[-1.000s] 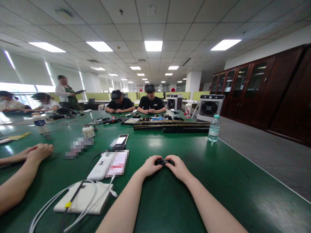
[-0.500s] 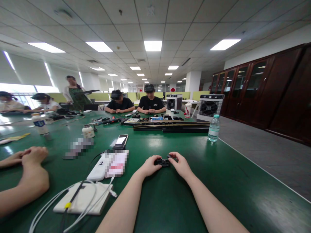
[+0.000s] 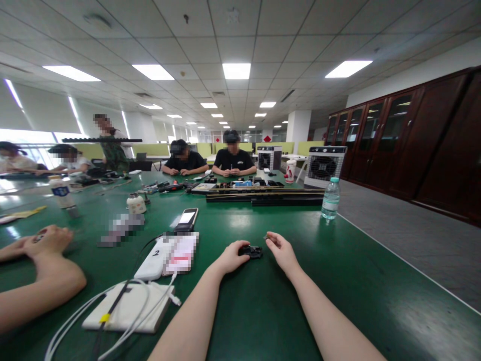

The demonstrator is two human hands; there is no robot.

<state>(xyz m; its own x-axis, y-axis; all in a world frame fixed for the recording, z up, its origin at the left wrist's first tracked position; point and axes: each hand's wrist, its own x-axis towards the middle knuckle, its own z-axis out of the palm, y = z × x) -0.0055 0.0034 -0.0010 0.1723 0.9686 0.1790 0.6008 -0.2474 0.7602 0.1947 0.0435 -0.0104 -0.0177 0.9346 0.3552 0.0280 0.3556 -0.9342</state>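
A small black part [image 3: 255,251], with fine detail too small to make out, lies on the green table between my hands. My left hand [image 3: 233,256] grips its left end between thumb and fingers. To the right and a little apart from it, my right hand [image 3: 279,250] pinches a tiny piece [image 3: 266,237] at its fingertips; its kind cannot be made out.
Left of my arm are a white power bank [image 3: 151,265], a white box [image 3: 130,308] with cables and a phone [image 3: 188,218]. A water bottle [image 3: 330,199] stands right. Long black rails [image 3: 266,196] lie ahead. A co-worker's hands [image 3: 48,240] rest at the left.
My right hand has moved slightly right, away from the black part, with a tiny piece in its pinch. My left hand stays put. In the background, a standing person has turned a long black bar.
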